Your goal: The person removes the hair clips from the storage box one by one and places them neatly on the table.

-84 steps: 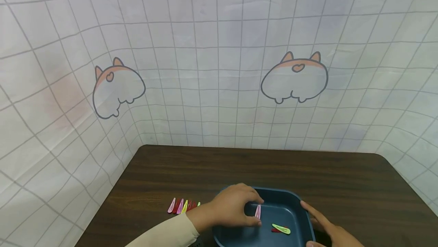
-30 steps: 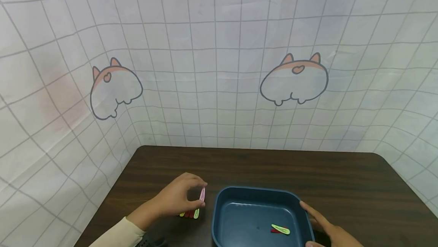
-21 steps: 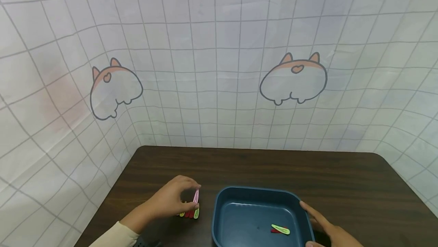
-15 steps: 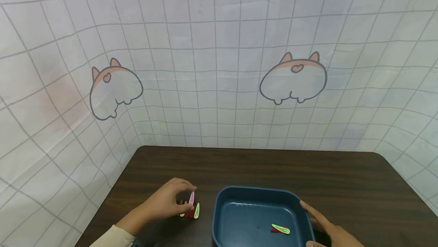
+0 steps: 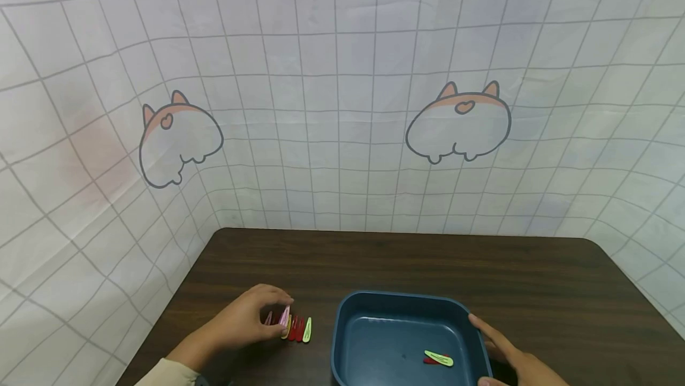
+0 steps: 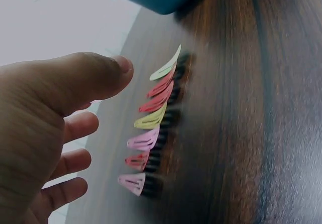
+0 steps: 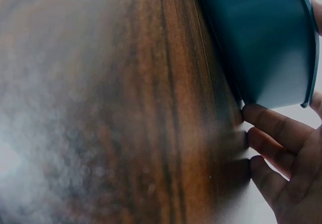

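A person's left hand (image 5: 243,323) hovers at the row of hair clips (image 5: 293,328) on a dark wooden table (image 5: 407,264), with the thumb and fingers (image 6: 75,126) spread loosely beside the row and gripping nothing in the left wrist view. In that view seven clips lie side by side: pale green at the tray end, then two red, a yellow-green, a pink, a red and a pink, each flat on the wood. Whether a fingertip touches the nearest pink clip cannot be told from the head view, where the hand covers part of the row.

At 3 o'clock from the row, just beside it, stands a dark blue tray (image 5: 342,326), set near the table's front edge. Inside it, toward its 5 o'clock corner, a yellow-green clip (image 5: 440,358) lies across a red clip (image 5: 430,360), the two touching.

The right hand (image 5: 514,359) rests against the tray's outer wall at its 3 o'clock side; the fingers (image 7: 274,126) are nearly straight, their tips against the wall and the table, holding nothing.

Behind the table, from 9 o'clock round to 3 o'clock, hangs a white grid-patterned cloth (image 5: 342,77) printed with two cartoon animal shapes, one at 10 o'clock and one at 1 o'clock.
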The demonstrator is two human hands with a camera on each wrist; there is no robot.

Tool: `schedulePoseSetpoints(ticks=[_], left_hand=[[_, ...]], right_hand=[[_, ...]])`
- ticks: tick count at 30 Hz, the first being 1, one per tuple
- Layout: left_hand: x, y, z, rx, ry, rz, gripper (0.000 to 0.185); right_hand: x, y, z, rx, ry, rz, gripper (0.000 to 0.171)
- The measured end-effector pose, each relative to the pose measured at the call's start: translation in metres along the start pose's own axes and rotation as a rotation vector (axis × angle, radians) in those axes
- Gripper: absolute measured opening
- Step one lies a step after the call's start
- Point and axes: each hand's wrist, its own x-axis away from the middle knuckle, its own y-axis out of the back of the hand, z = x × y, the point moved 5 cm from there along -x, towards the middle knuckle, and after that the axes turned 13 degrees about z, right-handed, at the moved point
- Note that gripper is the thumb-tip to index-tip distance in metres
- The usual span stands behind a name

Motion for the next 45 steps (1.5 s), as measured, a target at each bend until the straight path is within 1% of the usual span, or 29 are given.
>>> schedulePoseSetpoints(ticks=[4,8,12,16,21,27,37,41,45], left_hand=[[0.004,0.000,0.007,0.005,-0.007,0.007,0.047],[0.007,0.000,0.015,0.006,-0.012,-0.009,0.048],[0.011,0.001,0.022,0.021,0.008,-0.020,0.048],[0.015,0.003,0.027,0.041,0.038,-0.015,0.051],[0.018,0.004,0.032,0.036,0.062,-0.013,0.053],[0.021,0.003,0.039,0.016,0.074,-0.016,0.052],[0.025,0.000,0.051,0.041,0.129,0.037,0.052],[0.026,-0.001,0.052,0.051,0.136,0.050,0.053],[0.027,0.000,0.051,0.054,0.122,0.058,0.054]], right_hand=[[0.000,0.000,0.000,0.015,0.008,-0.006,0.089],[0.000,0.000,0.000,0.010,0.008,-0.001,0.089],[0.000,0.000,-0.001,0.008,0.005,0.000,0.088],[0.000,0.001,-0.002,0.006,0.002,0.005,0.089],[-0.001,0.002,-0.002,-0.007,-0.007,0.016,0.089],[-0.001,0.003,0.000,-0.023,-0.016,0.023,0.089],[-0.001,0.003,-0.002,-0.045,-0.029,0.037,0.088],[-0.002,0.003,-0.004,-0.057,-0.033,0.045,0.088],[-0.002,0.004,-0.004,-0.057,-0.033,0.044,0.088]])
